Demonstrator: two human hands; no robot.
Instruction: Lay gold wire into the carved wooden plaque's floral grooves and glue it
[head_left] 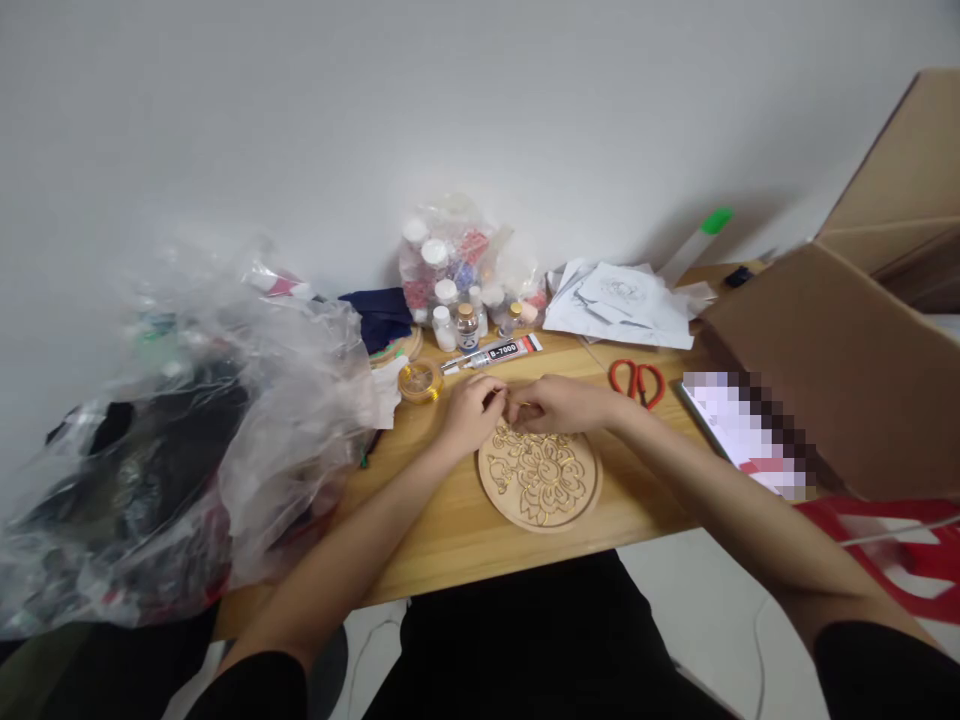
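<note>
A round wooden board (487,478) with a flower design outlined in gold wire lies on the table before me. Over its upper left edge, my left hand (477,408) has its thumb and fingertips pinched together. Close beside it, my right hand (553,403) is closed too, its fingertips bent down above the design. Whatever the fingertips hold is too small or hidden to make out. A spool of gold wire (421,381) sits left of my left hand. Behind both hands lies a tube of B-7000 glue (501,352).
Red-handled scissors (636,383) and a phone (739,430) lie to the right, near a large cardboard box (832,370). Small bottles (467,326) and printed papers (622,305) stand or lie along the wall. Plastic bags (292,400) crowd the left side.
</note>
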